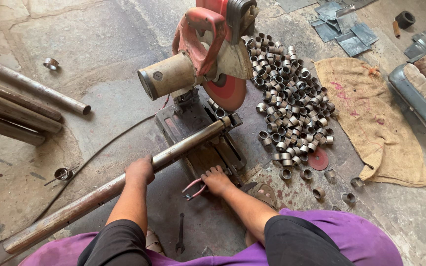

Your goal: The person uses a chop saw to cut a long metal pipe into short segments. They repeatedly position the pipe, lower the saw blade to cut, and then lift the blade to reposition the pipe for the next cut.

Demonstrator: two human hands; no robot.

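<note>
- Long steel pipe (124, 182) slanting from the near left corner up to the chop saw (208, 64), far end resting on the saw base (193, 133) just below the red cutting disc (228, 91).
- Open concrete floor (99, 44) far left of the saw; bare patch also near left, crossed by a dark cable (94, 155).
- Hemmed in on the right by a heap of cut metal rings (292, 98), reaching to the edge of a burlap sack (371, 118).
- More pipes (16, 106) stacked along the left edge, well apart from the saw.
- Left hand (140, 170) wrapped shut around the long steel pipe at mid-length, forearm straight out from the knee.
- Right hand (217, 180) lying knuckles-up at the near edge of the saw base, fingers curled, touching red-handled pliers (194, 188); actual grip on them unclear.
- Small spanner (180, 235) flat on the floor between the knees.
</note>
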